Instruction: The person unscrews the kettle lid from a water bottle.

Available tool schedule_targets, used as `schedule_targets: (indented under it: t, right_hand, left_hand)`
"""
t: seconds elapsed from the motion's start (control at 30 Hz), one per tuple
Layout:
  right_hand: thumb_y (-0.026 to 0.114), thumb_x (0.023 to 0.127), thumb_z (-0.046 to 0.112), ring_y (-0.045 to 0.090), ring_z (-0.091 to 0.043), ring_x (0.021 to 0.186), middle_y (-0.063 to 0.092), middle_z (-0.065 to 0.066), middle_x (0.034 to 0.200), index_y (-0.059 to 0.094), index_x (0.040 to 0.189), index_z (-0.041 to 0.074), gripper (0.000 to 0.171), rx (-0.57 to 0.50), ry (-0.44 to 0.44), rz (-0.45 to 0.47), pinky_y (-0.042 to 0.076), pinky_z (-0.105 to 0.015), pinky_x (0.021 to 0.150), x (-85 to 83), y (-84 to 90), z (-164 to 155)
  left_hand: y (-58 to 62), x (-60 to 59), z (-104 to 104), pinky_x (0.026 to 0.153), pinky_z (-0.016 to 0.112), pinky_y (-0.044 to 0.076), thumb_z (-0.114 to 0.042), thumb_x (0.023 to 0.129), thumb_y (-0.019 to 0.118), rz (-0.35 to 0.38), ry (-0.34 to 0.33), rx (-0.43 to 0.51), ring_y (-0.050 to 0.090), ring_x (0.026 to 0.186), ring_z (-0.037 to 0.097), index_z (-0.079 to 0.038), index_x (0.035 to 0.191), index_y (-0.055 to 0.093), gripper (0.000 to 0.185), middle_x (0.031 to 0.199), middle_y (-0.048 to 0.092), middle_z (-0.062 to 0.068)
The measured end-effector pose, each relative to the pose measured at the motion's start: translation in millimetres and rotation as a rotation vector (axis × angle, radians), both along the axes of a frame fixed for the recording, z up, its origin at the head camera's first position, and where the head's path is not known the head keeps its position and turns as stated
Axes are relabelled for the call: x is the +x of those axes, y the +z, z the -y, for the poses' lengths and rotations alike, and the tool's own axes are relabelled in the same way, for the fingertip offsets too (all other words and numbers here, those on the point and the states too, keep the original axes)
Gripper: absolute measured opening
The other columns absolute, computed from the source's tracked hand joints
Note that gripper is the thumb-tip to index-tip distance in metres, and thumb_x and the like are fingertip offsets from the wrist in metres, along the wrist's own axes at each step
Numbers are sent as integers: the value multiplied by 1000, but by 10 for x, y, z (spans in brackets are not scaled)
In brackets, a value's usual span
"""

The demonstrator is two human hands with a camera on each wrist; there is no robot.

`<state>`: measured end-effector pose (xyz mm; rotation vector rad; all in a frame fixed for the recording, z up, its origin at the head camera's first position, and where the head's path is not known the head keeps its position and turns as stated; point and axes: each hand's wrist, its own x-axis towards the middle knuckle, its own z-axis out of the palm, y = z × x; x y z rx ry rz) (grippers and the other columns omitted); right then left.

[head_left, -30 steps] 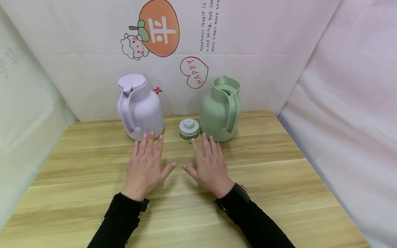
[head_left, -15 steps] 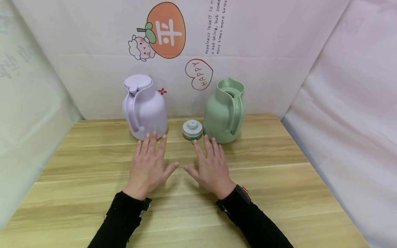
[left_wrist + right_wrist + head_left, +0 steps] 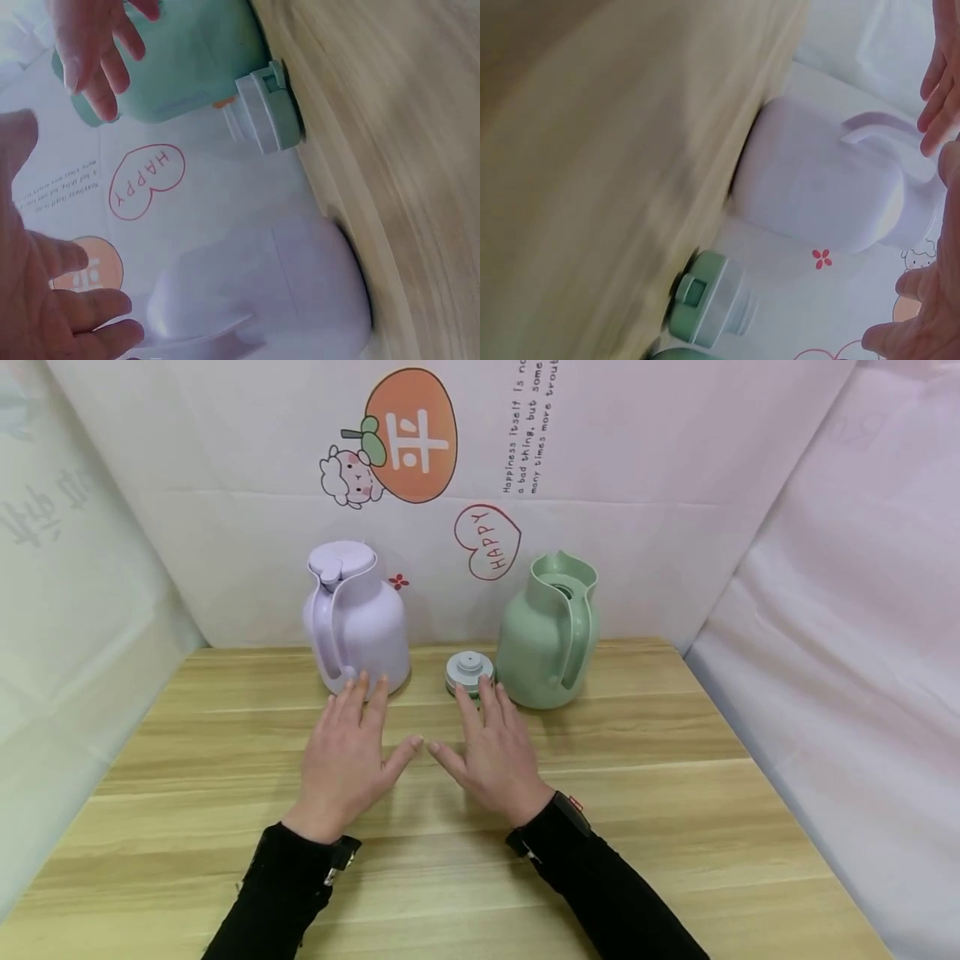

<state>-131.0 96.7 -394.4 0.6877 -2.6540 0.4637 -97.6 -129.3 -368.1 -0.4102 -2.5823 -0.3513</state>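
My two hands hover palm-down with fingers spread over the wooden table (image 3: pixel 675 793). Neither holds anything. The left hand (image 3: pixel 351 739) has its fingertips just in front of a lilac jug (image 3: pixel 358 618) that has its lid on. The right hand (image 3: pixel 489 739) reaches with its fingertips to a loose pale-green lid (image 3: pixel 469 668) lying beside an open green jug (image 3: pixel 546 639). The left wrist view shows the lid (image 3: pixel 262 112), the green jug (image 3: pixel 180 60) and the lilac jug (image 3: pixel 277 292). The right wrist view shows the lilac jug (image 3: pixel 825 187) and the lid (image 3: pixel 709 304).
White sheets form a back wall (image 3: pixel 637 485) and side walls around the table. The back one carries an orange cartoon sticker (image 3: pixel 412 435) and a "HAPPY" heart (image 3: pixel 487 542). Bare wood lies to both sides of my hands and towards me.
Both hands have slid a little forward and closer together. The right fingertips now reach the loose lid, and the thumbs nearly meet.
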Motion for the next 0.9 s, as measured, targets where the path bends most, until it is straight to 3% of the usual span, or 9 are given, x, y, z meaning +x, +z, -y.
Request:
schedule_targets:
  t: [0.13, 0.3, 0.4, 0.47, 0.53, 0.6, 0.67, 0.73, 0.9]
  right_hand:
    - [45, 103, 66, 29, -50, 152, 24, -31, 166, 31, 164, 8, 85, -77, 15, 53, 32, -61, 121, -65, 64, 96]
    - [42, 104, 66, 27, -45, 155, 21, -31, 167, 27, 165, 8, 86, -144, 18, 108, 30, -58, 123, -145, 145, 204]
    - [40, 105, 66, 26, -43, 156, 20, -30, 168, 25, 165, 6, 86, -179, 25, 129, 28, -57, 124, -196, 192, 272]
    - [39, 105, 66, 25, -42, 157, 19, -29, 169, 25, 165, 6, 87, -203, 27, 143, 27, -57, 124, -228, 229, 307]
    - [37, 105, 68, 23, -42, 157, 17, -29, 170, 23, 166, 6, 88, -231, 30, 161, 26, -58, 125, -261, 268, 346]
    - [34, 104, 70, 20, -40, 158, 15, -27, 171, 21, 167, 8, 89, -263, 29, 188, 25, -59, 125, -296, 304, 388]
    - [32, 103, 72, 18, -39, 159, 12, -26, 172, 20, 167, 10, 90, -298, 29, 218, 24, -59, 125, -332, 337, 430]
    - [31, 103, 73, 17, -38, 160, 11, -24, 172, 19, 168, 11, 91, -336, 30, 249, 24, -59, 125, -367, 367, 470]
    - [30, 102, 73, 14, -35, 161, 10, -20, 174, 17, 168, 10, 92, -412, 32, 315, 21, -58, 126, -461, 434, 557]
  left_hand:
    - [73, 1, 70, 103, 63, 50, -60, 102, 53, -63, 17, 120, 53, 138, 47, 1, 157, 42, 83, 152, 51, 29]
    - [175, 3, 193, 80, 60, 58, -58, 107, 43, -59, 61, 285, 64, 124, 46, -2, 157, 43, 76, 148, 58, 23]
    - [222, -23, 282, 53, 49, 52, -58, 108, 39, -87, 84, 369, 71, 94, 43, -3, 157, 44, 74, 136, 66, 25]
    - [265, -51, 329, 49, 45, 47, -56, 109, 37, -99, 93, 430, 70, 85, 41, -4, 158, 43, 72, 134, 67, 26]
    - [312, -81, 377, 56, 49, 52, -54, 110, 36, -91, 98, 496, 71, 97, 41, -5, 159, 40, 70, 140, 63, 25]
    - [364, -105, 421, 81, 56, 57, -51, 111, 35, -56, 103, 568, 66, 121, 43, -7, 162, 36, 67, 153, 53, 22]
    - [413, -129, 466, 106, 60, 48, -50, 111, 33, -1, 107, 648, 49, 144, 41, -9, 164, 32, 66, 161, 44, 17]
    - [455, -160, 513, 121, 57, 33, -52, 111, 31, 68, 116, 728, 39, 152, 35, -13, 166, 26, 67, 167, 36, 12]
    - [521, -282, 635, 130, 49, 13, -62, 109, 21, 218, 159, 853, 17, 160, 24, -24, 168, 15, 71, 173, 18, -1]
